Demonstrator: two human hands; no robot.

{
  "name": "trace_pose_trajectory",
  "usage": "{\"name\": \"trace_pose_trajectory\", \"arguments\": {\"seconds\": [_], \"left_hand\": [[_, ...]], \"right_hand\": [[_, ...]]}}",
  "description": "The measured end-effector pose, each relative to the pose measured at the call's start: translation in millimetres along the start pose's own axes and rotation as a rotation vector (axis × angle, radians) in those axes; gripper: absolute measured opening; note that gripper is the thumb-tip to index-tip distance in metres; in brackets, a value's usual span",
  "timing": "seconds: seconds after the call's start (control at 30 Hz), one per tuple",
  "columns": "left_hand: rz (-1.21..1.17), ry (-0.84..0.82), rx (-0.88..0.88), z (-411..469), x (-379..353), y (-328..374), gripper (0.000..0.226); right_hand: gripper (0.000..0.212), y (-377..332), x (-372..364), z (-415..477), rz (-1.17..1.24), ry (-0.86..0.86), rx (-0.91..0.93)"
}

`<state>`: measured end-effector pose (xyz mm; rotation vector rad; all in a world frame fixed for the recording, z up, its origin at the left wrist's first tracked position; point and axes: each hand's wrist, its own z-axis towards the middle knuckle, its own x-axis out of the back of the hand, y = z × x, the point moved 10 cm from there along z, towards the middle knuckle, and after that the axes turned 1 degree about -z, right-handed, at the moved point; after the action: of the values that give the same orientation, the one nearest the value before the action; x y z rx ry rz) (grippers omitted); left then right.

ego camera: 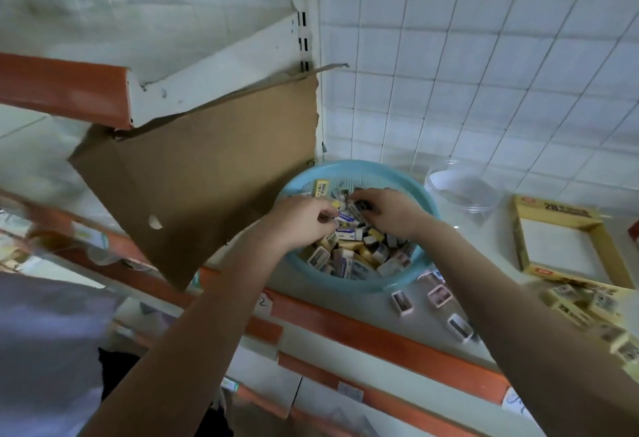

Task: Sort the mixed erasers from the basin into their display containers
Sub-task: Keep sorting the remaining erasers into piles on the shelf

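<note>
We see a brown cardboard sheet [207, 174] leaning tilted at the left, with its upper edge tucked under an upper shelf [214, 80] that has an orange front edge [62, 87]. The sheet has a small hole [155, 221]. Behind it is a white tiled wall [484, 56], beside a slotted metal upright [304, 39]. An orange strip [397, 343] with a paper label [264, 302] runs along the shelf front.

There is one blue basin [363, 286] with erasers [345, 264], too many to count. Near right lie three loose erasers [402, 302] [440, 295] [460, 327]. There are also one clear jar [463, 191], two yellow boxes [553, 210] [572, 314] and one cardboard sheet [207, 177].
</note>
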<state>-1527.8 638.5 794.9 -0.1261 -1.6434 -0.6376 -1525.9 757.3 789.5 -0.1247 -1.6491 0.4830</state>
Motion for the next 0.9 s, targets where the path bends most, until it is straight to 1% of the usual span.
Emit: {"name": "trace_pose_trajectory", "arguments": {"seconds": [0.1,0.27,0.47,0.6,0.67,0.8,0.9], "left_hand": [[0.041,0.036,-0.031,3,0,2,0.036],[0.160,0.121,-0.076,7,1,6,0.045],[0.156,0.150,-0.107,3,2,9,0.040],[0.101,0.129,-0.105,1,2,8,0.042],[0.067,0.121,-0.103,0,2,8,0.039],[-0.158,0.141,-0.074,-4,4,1,0.020],[-0.289,0.184,-0.093,-7,5,-2,0.016]], "right_hand": [[0.038,1,-4,1,0.008,-0.016,0.001],[0.043,10,4,0,0.102,0.066,-0.077],[0.030,13,12,-3,0.125,0.146,-0.092],[0.029,12,13,-4,0.126,0.167,-0.085],[0.029,15,14,-4,0.151,0.183,-0.098],[0.023,16,19,-6,0.147,0.222,-0.106],[0.022,18,22,-7,0.149,0.247,-0.123]]}}
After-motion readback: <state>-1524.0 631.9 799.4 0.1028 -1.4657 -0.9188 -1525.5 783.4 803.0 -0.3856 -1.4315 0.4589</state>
